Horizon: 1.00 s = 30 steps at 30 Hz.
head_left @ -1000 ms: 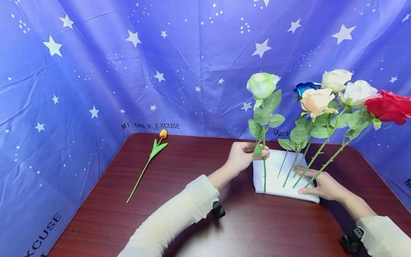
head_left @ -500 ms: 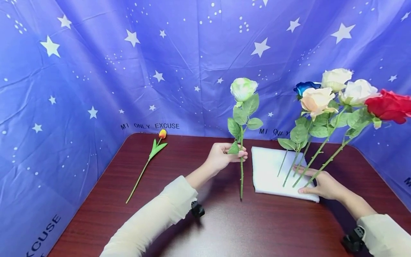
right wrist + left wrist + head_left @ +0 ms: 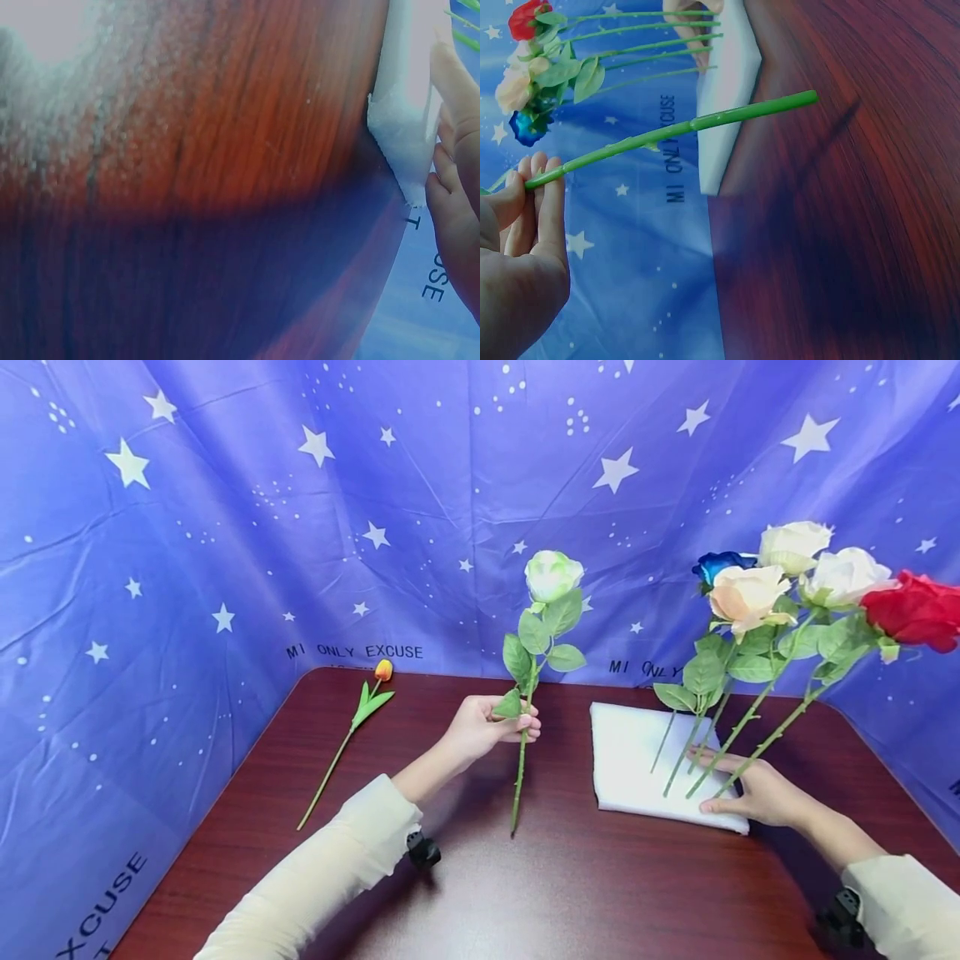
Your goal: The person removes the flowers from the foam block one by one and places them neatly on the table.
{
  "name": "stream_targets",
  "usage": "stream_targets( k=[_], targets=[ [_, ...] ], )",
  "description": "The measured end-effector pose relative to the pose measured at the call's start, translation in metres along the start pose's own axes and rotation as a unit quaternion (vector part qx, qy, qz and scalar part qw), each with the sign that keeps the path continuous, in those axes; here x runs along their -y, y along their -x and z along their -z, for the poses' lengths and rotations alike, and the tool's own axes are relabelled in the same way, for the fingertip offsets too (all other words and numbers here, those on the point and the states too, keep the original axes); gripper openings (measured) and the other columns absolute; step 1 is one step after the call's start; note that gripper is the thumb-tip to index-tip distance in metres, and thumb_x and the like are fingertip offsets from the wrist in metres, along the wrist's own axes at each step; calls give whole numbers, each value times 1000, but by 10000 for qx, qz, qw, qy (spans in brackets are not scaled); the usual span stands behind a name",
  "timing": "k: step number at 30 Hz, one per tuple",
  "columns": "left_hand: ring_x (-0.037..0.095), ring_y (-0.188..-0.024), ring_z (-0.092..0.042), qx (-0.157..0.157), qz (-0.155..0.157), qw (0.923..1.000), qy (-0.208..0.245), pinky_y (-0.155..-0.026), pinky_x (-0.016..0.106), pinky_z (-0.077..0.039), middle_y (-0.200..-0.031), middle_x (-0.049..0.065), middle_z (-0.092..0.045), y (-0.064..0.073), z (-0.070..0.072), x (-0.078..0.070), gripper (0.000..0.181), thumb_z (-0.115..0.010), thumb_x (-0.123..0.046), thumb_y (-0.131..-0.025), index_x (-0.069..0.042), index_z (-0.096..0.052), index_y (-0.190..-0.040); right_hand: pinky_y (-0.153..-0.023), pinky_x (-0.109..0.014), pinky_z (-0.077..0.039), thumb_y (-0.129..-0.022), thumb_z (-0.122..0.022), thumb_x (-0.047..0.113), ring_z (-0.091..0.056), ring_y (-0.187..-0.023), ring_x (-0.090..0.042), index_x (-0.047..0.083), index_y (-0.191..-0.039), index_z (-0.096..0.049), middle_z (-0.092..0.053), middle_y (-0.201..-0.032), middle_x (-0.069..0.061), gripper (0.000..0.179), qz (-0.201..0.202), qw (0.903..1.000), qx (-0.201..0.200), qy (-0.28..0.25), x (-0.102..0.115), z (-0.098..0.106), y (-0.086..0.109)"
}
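Observation:
My left hand (image 3: 487, 727) pinches the stem of a pale green-and-white rose (image 3: 553, 577) between thumb and fingers. The rose stands nearly upright left of the white foam block (image 3: 626, 760); in the left wrist view its bare stem (image 3: 735, 115) ends over the table, apart from its shadow. My right hand (image 3: 765, 789) rests on the foam's right side, thumb and fingers extended around the stems. Stuck in that foam are a blue rose (image 3: 722, 567), a peach rose (image 3: 746, 596), a red rose (image 3: 917, 610), a cream rose (image 3: 795, 547) and a white rose (image 3: 851, 577).
An orange-yellow tulip (image 3: 383, 671) with green leaves lies on the left of the dark red wooden table (image 3: 450, 893). A blue star-patterned cloth (image 3: 420, 485) hangs behind and beside the table. The upright roses lean over the foam toward the right.
The left hand has carried the green-and-white rose leftward, from over the foam block's left edge to beside it, and its stem now tilts slightly. The right hand stays on the foam.

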<state>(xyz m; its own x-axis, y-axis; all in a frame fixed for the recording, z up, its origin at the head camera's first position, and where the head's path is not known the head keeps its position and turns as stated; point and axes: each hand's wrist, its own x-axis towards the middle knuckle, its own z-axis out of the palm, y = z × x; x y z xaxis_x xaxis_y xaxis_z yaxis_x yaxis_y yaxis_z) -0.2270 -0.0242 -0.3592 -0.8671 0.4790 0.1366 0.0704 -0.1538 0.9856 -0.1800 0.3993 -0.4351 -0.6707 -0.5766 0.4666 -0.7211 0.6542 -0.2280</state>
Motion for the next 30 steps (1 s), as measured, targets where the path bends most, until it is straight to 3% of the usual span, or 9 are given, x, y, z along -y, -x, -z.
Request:
stream_targets(
  k=[10,19,23,30],
  targets=[
    [9,-74,-72,-164,132,9995,-218,-85,40,-60,-106,43,-61,14,30,-3,29,-58,6,-91,21,-55,-116,-104,7,-20,-57,-89,21,-27,-131,24,-3,-120,-64,-45,-136,21,72,52,10000,30,-5,-1,0,0],
    [15,-77,-73,-311,348,9989,79,-83,38,-61,-96,27,-72,25,60,-2,37,-58,9,-89,25,-49,-121,-103,7,-21,-57,-89,20,-27,-129,25,-4,-119,-64,-50,-135,17,72,-16,10000,29,42,1,0,-1],
    [17,-81,-73,-427,587,9969,304,-86,38,-60,-90,13,-75,29,70,1,39,-55,10,-90,25,-46,-124,-103,8,-22,-57,-89,20,-28,-130,25,-4,-119,-64,-48,-135,18,72,-43,10000,15,5,2,0,0],
    [15,-90,-72,-400,913,9941,436,-91,37,-58,-108,24,-70,39,87,6,42,-52,14,-90,25,-42,-129,-103,7,-21,-57,-89,20,-28,-130,25,-3,-120,-64,-48,-136,16,72,-44,10000,4,6,2,0,1]
  ],
)
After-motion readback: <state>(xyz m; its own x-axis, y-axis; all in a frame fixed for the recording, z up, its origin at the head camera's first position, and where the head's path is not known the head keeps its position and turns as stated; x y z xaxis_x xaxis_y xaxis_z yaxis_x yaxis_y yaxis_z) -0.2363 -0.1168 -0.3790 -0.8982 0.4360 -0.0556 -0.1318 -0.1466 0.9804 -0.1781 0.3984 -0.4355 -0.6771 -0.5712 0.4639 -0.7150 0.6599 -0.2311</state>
